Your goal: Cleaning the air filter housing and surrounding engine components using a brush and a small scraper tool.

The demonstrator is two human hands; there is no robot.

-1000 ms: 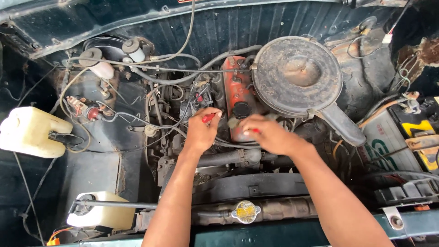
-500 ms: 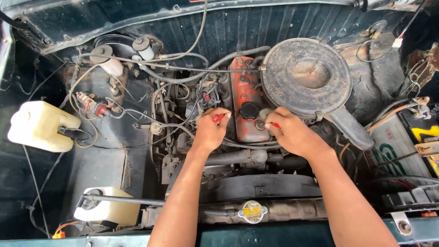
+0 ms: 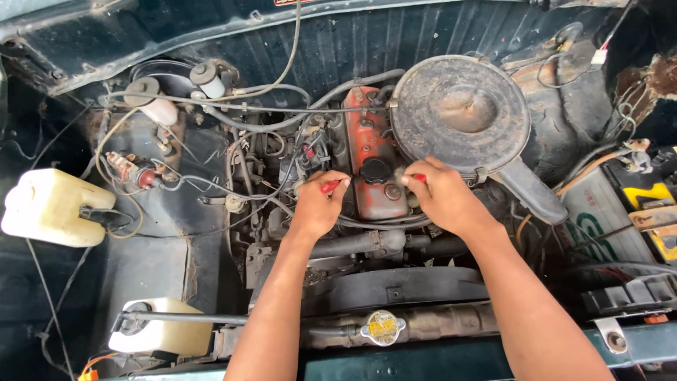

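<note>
Pinching red-handled tool point(image 3: 330, 186) in left hand point(image 3: 317, 204) | right hand point(image 3: 441, 197) clamps red part beside valve cover point(image 3: 377, 169) | steady both grips.

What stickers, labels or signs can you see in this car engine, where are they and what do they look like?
Radiator cap: bottom middle, round metal, yellow sticker on top.
Battery: right side, pale boxy case with green markings on top.
Yellow label: far right edge, with a black shape on it.
Red and white label strip: top edge, mostly cut off.
No screens.
</note>
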